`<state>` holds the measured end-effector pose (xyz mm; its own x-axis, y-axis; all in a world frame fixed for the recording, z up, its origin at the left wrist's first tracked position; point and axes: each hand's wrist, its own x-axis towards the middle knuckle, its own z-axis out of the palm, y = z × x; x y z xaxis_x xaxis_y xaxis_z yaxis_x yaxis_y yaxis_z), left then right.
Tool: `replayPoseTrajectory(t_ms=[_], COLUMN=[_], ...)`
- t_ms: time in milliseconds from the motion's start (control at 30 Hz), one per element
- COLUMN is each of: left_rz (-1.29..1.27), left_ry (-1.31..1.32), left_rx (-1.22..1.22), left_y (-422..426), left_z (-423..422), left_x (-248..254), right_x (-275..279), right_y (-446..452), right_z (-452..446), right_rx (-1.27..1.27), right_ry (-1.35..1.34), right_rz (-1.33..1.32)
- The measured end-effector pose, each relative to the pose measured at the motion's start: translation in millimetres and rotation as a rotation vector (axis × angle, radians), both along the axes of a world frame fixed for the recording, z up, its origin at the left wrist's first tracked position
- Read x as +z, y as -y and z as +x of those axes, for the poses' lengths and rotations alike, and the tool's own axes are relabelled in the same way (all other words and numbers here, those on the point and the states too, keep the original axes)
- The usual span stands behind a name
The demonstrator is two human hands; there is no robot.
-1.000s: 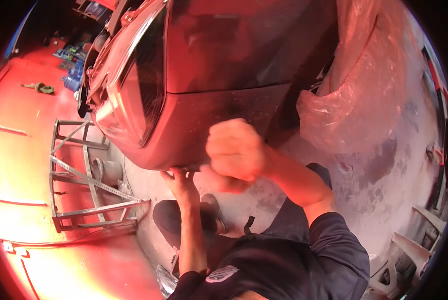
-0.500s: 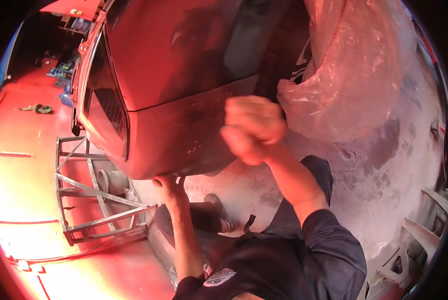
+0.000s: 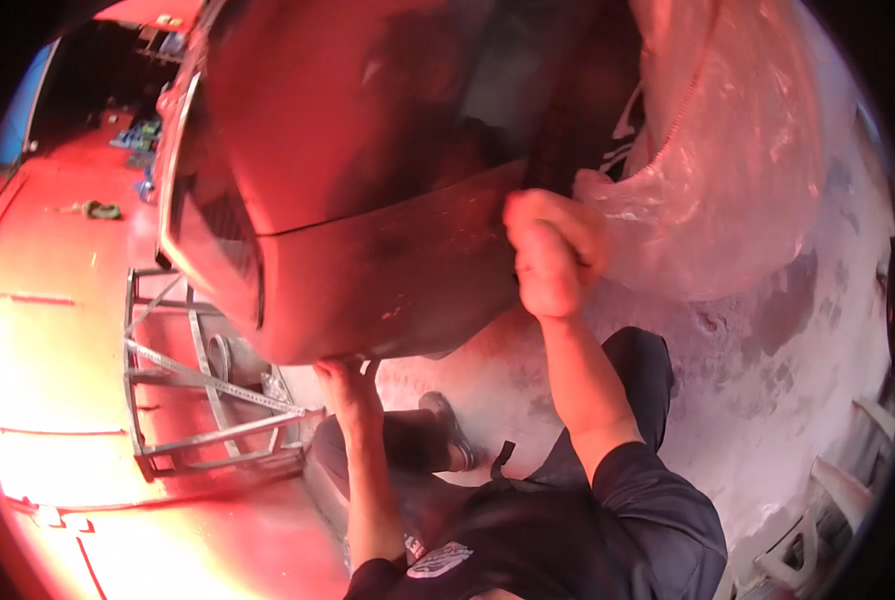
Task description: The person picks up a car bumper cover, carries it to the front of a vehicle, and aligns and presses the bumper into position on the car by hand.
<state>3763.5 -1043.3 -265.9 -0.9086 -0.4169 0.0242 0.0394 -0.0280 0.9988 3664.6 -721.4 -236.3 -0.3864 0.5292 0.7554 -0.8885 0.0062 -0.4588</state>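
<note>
A dull dark car bumper under red light fills the middle, below a long seam. My left hand is at the bumper's lower edge, with its fingers curled up under the rim and partly hidden. My right hand is closed in a fist beside the bumper's right end. Motion blurs it, and nothing shows sticking out of it. Whether the fist touches the bumper, I cannot tell. A dark lamp or window panel sits at the car's left corner.
Clear plastic sheeting hangs at the right, close to my right hand. A metal frame stand is on the floor at left, with a round can-like part behind it. Pale parts lie at the lower right edge.
My right fist has moved right, toward the bumper's right end and the plastic. My left hand stays at the lower edge. The whole view has shifted slightly.
</note>
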Motion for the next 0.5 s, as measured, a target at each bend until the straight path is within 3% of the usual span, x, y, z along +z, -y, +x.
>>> replayPoseTrajectory(t_ms=[67, 133, 167, 200, 300, 400, 500], left_rz=[-0.010, -0.010, 0.046, 0.103, 0.208, 0.177, 0.202], left_ry=[-0.005, 0.019, -0.026, -0.072, -0.011, -0.028, -0.034], left_rx=[0.061, 0.072, 0.037, -0.009, 0.017, 0.038, 0.060], left_y=[4.1, -5.8, -6.1, -5.1, 2.0, -8.7, -12.0], left_z=[1.9, 1.9, 2.8, 2.6, 1.7, 0.6, 0.4], left_x=[-8.1, 0.4, 1.1, 0.3, -3.7, 7.4, 10.1], right_x=[-19.6, -12.8, 2.3, 19.3, 64.5, 114.0, 114.2], right_y=[4.7, 19.8, 27.2, 40.2, 60.4, 70.9, 97.4], right_z=[7.4, 25.9, 36.7, 45.5, 63.2, 57.3, -6.6], right_rx=[-0.046, 0.093, 0.245, 0.217, 0.471, 0.561, 0.374], right_ry=[-0.020, -0.052, -0.080, -0.138, -0.424, -0.629, -0.477], right_rz=[0.044, 0.113, 0.144, 0.295, 0.506, 0.477, 0.615])
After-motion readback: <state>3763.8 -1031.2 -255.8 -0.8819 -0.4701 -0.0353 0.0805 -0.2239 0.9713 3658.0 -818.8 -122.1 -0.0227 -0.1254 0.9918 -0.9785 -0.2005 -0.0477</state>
